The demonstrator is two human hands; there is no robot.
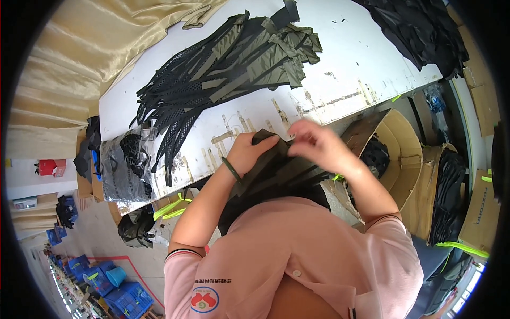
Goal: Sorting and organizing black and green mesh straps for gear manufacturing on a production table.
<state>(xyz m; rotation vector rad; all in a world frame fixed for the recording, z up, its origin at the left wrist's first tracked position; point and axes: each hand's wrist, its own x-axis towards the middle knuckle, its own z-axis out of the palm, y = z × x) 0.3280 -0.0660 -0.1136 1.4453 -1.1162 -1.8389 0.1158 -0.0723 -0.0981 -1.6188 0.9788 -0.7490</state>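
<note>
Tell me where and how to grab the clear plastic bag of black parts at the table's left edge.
Grip the clear plastic bag by its upper part, which lies on the white table, coming from above. Its lower end seems to hang over the table edge, so a pull from below could probably drag it off. Both the left hand and right hand hold olive fabric.

Both hands – left hand [245,151], right hand [313,141] – grip dark olive fabric piece [271,159] at white table [345,64] edge; strap pile [223,69] at 11 o'clock.
</note>
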